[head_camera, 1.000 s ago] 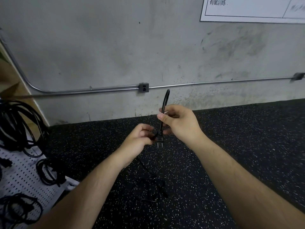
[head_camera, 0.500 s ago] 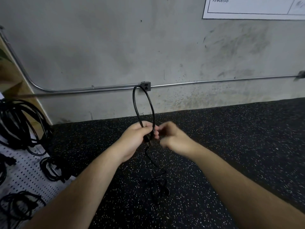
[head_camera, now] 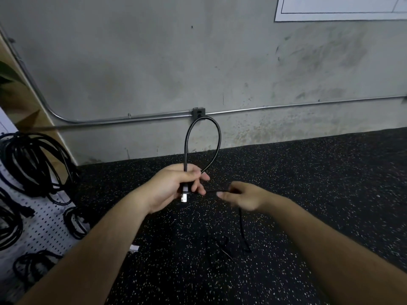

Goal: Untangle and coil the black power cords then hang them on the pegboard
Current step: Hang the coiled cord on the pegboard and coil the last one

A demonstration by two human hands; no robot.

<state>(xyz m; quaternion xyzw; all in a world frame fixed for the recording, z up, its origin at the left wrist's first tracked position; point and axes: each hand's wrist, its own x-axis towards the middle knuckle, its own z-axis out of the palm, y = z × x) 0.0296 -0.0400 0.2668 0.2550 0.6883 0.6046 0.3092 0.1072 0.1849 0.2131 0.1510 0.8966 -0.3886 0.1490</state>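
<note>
I see my left hand (head_camera: pixel 174 186) curled round the black cord (head_camera: pixel 219 137) just above its plug (head_camera: pixel 184 196), whose prongs point down below the palm; a single loop of cord stands upright above that fist, its top in front of the small box (head_camera: pixel 198 111) on the wall pipe (head_camera: pixel 286 106). My right hand (head_camera: pixel 244 195) sits just beside the left and pinches the same cord between thumb and fingers where it runs out sideways; from there the cord drops to the speckled floor (head_camera: pixel 319 194) and lies in a loose tangle between my forearms. At far left the white pegboard (head_camera: pixel 47 225) carries other coiled cords (head_camera: pixel 28 160); a paper sheet (head_camera: pixel 339 15) hangs top right.
</note>
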